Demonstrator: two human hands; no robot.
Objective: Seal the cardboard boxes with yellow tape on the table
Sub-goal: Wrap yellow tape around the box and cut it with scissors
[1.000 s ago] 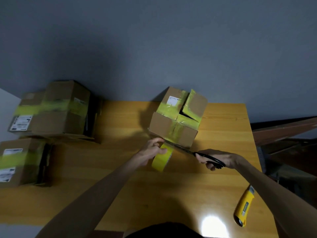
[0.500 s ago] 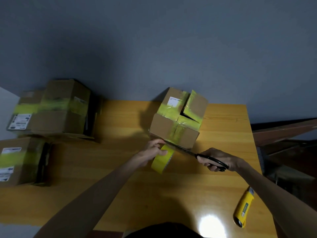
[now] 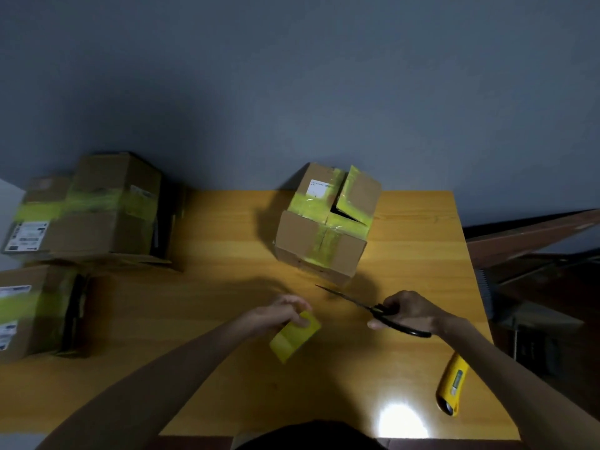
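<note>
A cardboard box (image 3: 311, 240) crossed with yellow tape stands at the far middle of the wooden table (image 3: 201, 319); one top flap gapes at its right side. My left hand (image 3: 279, 315) grips the yellow tape roll (image 3: 295, 340) above the table, well in front of the box. My right hand (image 3: 407, 311) holds black scissors (image 3: 367, 308) by the handles, blades pointing left toward the box's near corner without touching it.
Two more taped boxes sit at the left, one farther back (image 3: 94, 206) and one nearer (image 3: 35, 311). A yellow utility knife (image 3: 452, 386) lies near the table's right front edge. A bright light reflection (image 3: 402, 420) glares on the front edge.
My left hand pulled the tape roll back from the box toward me. The scissors also drew away from the box's front face, where they had been at the tape.
</note>
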